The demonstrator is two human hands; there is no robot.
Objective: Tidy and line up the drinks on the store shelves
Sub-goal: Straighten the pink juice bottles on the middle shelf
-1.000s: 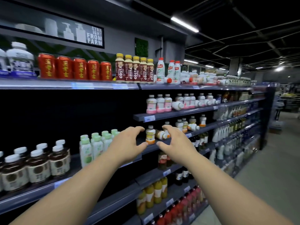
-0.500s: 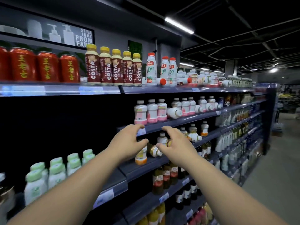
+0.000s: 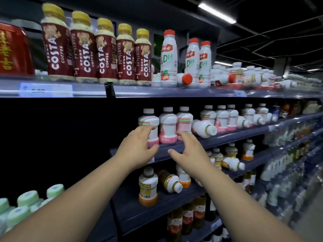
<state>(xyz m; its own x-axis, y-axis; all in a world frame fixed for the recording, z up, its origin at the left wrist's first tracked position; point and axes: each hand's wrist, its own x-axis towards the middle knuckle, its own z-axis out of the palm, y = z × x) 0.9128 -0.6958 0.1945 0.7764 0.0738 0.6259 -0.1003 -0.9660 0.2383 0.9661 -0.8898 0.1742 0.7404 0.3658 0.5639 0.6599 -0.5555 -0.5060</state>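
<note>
I am standing in a shop aisle, facing long dark shelves (image 3: pixel 227 137) stacked tier on tier with bottled drinks. Costa coffee bottles (image 3: pixel 104 53) stand in a row on the top shelf above a price tag (image 3: pixel 46 89) clipped to its edge. Strip lights (image 3: pixel 216 13) hang from an open black ceiling.

The white, pink-banded plastic bottles (image 3: pixel 167 125) look smooth and faintly glossy, the maroon coffee bottles with yellow caps (image 3: pixel 106 53) wear shiny printed sleeves, the red can (image 3: pixel 14 49) at far left gleams like metal, and the dark shelf edge (image 3: pixel 218 137) appears matt.
</note>
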